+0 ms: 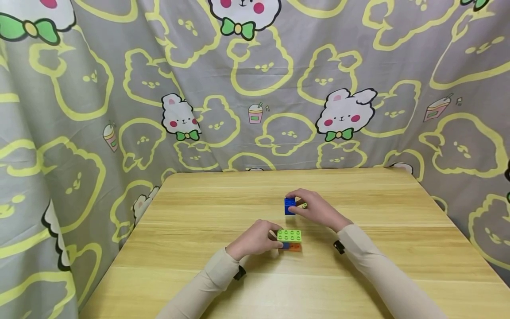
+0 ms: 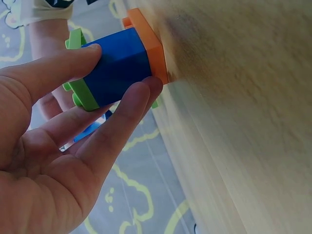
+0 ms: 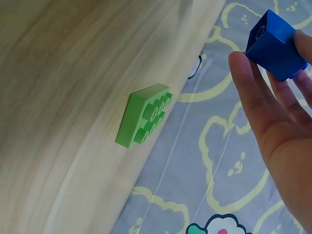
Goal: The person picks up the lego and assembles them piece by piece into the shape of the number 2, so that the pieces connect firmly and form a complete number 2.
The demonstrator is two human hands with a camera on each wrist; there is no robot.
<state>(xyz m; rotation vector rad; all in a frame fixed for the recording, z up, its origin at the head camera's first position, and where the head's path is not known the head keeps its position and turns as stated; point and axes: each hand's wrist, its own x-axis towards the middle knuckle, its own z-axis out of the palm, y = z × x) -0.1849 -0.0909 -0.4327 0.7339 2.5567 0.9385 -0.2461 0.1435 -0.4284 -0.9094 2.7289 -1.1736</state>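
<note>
At the middle of the table, a stack of toy bricks has a light green brick (image 1: 289, 235) on top, a blue brick (image 2: 119, 66) between, and an orange brick (image 2: 152, 51) at the bottom. My left hand (image 1: 255, 238) grips this stack from its left side, thumb and fingers on the blue part. Farther back, a separate blue brick (image 3: 278, 46) is pinched in my right hand (image 1: 318, 209), held above the table with its hollow underside showing in the right wrist view. Near that hand, a second light green brick (image 3: 146, 114) lies studs up on the table.
The wooden table (image 1: 191, 266) reaches back to a grey patterned curtain (image 1: 263, 79), which also hangs along the left and right sides. Dark wrist devices are partly visible under both sleeves.
</note>
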